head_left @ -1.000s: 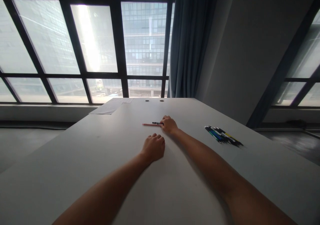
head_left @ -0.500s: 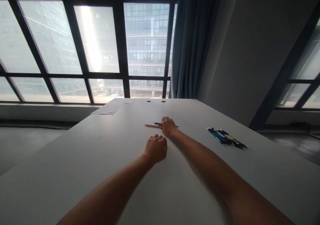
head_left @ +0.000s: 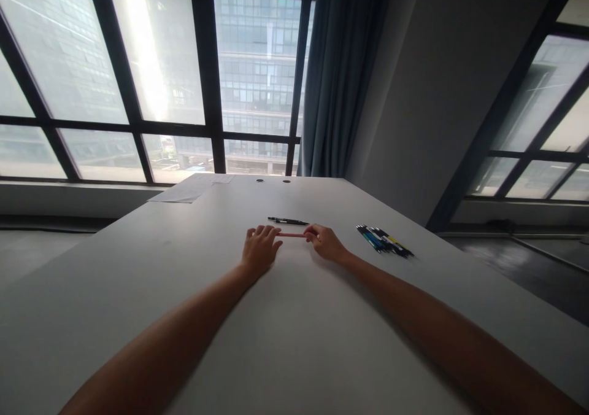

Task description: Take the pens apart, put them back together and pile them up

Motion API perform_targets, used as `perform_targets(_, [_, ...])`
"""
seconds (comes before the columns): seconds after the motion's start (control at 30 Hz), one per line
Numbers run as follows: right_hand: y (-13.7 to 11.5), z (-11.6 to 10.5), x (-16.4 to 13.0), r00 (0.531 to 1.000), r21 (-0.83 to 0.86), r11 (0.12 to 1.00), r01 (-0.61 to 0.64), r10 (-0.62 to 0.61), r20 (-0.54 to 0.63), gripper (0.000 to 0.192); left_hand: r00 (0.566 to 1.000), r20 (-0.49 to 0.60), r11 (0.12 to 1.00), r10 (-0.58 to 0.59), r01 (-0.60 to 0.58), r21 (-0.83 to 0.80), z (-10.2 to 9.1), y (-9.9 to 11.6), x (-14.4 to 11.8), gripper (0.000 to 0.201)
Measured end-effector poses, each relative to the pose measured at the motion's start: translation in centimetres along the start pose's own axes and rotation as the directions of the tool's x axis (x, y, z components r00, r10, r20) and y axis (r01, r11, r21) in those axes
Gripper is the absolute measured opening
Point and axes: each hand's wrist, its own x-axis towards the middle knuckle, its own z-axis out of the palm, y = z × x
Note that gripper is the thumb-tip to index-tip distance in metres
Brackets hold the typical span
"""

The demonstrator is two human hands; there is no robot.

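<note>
A slim pink pencil [head_left: 291,235] lies crosswise on the white table between my two hands. My right hand [head_left: 326,242] pinches its right end between thumb and fingertips. At the other end, my left hand [head_left: 261,248] has its fingers spread and its thumb held apart; the fingertips reach the pencil's left end, which they partly hide. Just beyond the pencil, a black pen [head_left: 288,221] lies nearly parallel to it, touched by neither hand, its right tip close to my right fingers.
To the right lies a loose bunch of pens [head_left: 384,241], mostly black with some blue and yellow. Sheets of paper [head_left: 181,191] rest at the table's far left. Two round grommets [head_left: 286,182] sit near the far edge, before the windows and a blue curtain [head_left: 329,96].
My right hand has come off the black pen and now pinches the pink pencil's right end. My left hand has moved forward and left, its curled fingers opening at the pencil's left end.
</note>
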Motion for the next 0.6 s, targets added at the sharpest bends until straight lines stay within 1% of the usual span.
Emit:
perform_targets(0.07, [0.7,0.1,-0.9,0.999,0.077,0.997,-0.004,0.007,-0.047,0.017,1.0,0.018,1.0,0.018,-0.018,-0.002,0.0,0.0,0.0,0.02])
perform_targets(0.13, [1.2,0.4,-1.6,0.996,0.122,0.992,-0.008,0.019,-0.085,0.02,0.999,0.031,0.999,0.039,-0.039,-0.006,0.0,0.0,-0.1,0.023])
perform_targets(0.27, [1.8,0.9,-1.9,0.996,0.185,0.982,-0.028,0.044,-0.08,0.028,0.999,0.022,0.999,0.039,-0.038,-0.016,0.0,-0.1,-0.2,0.022])
perform_targets(0.33, [1.8,0.9,-1.9,0.996,0.174,0.984,-0.048,0.06,-0.063,0.029,1.0,0.008,1.0,0.019,-0.019,-0.017,0.0,-0.2,-0.2,0.021])
perform_targets(0.43, [1.7,0.9,-1.9,0.996,0.107,0.992,-0.067,0.072,-0.045,0.03,1.0,-0.007,1.0,-0.005,0.005,-0.012,0.0,-0.3,-0.2,0.021])
perform_targets(0.6, [1.5,0.8,-2.1,0.999,0.065,0.997,-0.047,0.048,-0.01,0.029,0.999,-0.016,0.999,-0.037,0.037,-0.003,-0.1,-0.2,-0.2,0.023])
